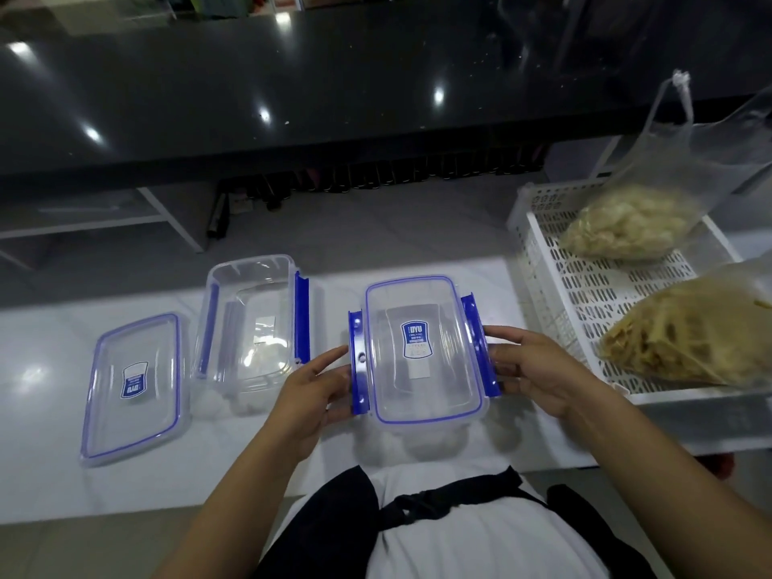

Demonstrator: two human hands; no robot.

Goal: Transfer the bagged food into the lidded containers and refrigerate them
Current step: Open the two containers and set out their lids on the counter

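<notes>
A white table (50, 369) with a glossy top runs across the near part of the scene. Beyond it, at the far side, stands a black counter (292, 77) whose polished surface reflects ceiling lights. Under that counter a row of dark bottles (376, 177) lines the grey floor (334, 231). Nearest the camera show a white shirt (480, 545) and a black apron (459, 495), its strap knotted at the waist.
</notes>
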